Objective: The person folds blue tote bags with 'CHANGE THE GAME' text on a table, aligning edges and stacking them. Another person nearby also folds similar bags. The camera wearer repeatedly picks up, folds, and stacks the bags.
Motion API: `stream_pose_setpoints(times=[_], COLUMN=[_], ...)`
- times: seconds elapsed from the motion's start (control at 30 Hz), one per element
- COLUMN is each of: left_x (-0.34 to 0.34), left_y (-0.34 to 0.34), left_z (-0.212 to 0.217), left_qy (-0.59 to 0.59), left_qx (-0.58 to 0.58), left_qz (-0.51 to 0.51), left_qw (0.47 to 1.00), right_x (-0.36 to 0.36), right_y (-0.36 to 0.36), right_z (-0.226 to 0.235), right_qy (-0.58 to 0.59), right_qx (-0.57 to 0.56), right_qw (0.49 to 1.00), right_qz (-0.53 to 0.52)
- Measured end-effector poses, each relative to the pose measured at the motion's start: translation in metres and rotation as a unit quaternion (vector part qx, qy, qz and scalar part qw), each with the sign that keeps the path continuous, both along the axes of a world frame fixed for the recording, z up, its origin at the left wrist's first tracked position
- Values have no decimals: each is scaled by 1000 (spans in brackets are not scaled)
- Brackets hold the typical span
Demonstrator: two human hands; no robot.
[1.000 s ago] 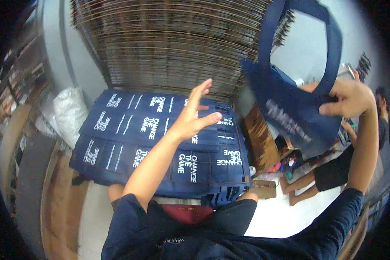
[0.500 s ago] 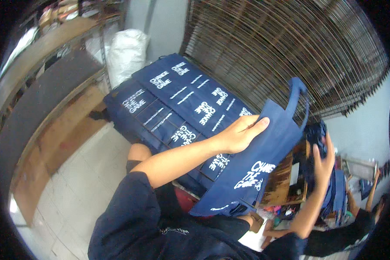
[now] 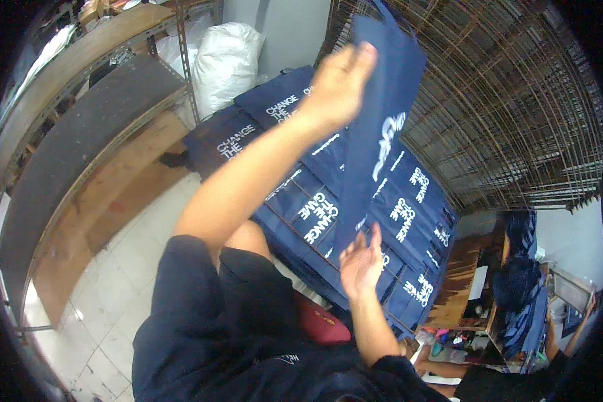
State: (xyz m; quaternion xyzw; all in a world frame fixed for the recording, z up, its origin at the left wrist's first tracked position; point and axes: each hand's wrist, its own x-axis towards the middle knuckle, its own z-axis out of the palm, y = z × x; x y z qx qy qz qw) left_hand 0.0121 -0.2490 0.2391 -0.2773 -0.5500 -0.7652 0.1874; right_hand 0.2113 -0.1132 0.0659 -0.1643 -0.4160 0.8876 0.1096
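Note:
A navy blue cloth bag with white print hangs stretched out and slightly blurred above the rack. My left hand is closed on its upper part, with the arm raised. The bag's strap reaches past the top of the picture. Close to the bag's lower end is my right hand, palm up and fingers apart; whether its fingertips touch the cloth I cannot tell. Below both hands, rows of similar printed navy pieces lie on a thin wire rack.
Stacked wire racks rise at the far right. A white sack stands behind the rack, with a metal-framed shelf on the left. A red seat is near my body. Dark cloth bundles and another person's dark clothing appear at lower right.
My left hand has lifted the bag up and away from me. The right hand has come left from beside the dark bundle to the bag's lower end. The view has shifted too.

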Motion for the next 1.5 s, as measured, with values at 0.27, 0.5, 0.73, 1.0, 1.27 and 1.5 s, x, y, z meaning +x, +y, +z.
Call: stream_pose_setpoints(times=[0.27,0.5,0.73,1.0,1.27,1.5], left_x=[-79,-120,-102,-94,-102,-107], left_y=[-168,-243,-260,-250,-254,-258], left_z=[-90,-240,-324,-313,-332,-340], left_qy=[-154,-436,-462,-456,-458,-427], left_qx=[82,98,-38,-12,-23,-60], left_qz=[99,141,247,194,207,187], left_qw=[980,883,851,869,864,883], right_x=[-115,-180,-186,-191,-188,-134], right_y=[-66,-116,-121,-116,-107,-43], right_z=[-5,-125,-136,-146,-142,-130], right_qy=[63,-67,-153,-126,-99,-88], right_qx=[178,316,411,402,413,263], right_qw=[979,946,895,906,905,961], right_qz=[-79,32,86,46,6,3])
